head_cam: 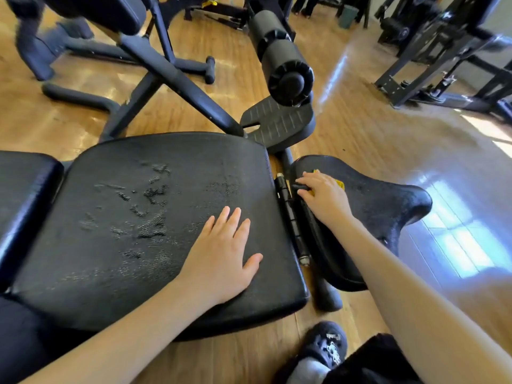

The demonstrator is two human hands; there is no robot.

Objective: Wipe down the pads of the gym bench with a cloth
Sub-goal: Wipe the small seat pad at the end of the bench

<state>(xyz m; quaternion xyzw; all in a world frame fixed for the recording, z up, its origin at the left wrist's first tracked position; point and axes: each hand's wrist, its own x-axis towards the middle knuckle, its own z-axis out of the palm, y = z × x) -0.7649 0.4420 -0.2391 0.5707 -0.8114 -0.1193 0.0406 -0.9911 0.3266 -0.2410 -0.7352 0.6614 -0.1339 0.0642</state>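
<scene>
Wiping small pad (374, 200) now, right hand (324, 198) pressing cloth (340, 184) down, fingers bent over it. Left hand (221, 259) flat, spread on big pad (138, 217). Wet spots there; more wiping probably left.

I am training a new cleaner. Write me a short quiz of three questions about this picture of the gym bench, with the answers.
1. True or false: the left hand lies flat on the large pad.
2. Which hand presses the yellow cloth?
3. The cloth lies on: A) large pad B) small seat pad C) floor

Key: 1 true; 2 the right hand; 3 B
</scene>
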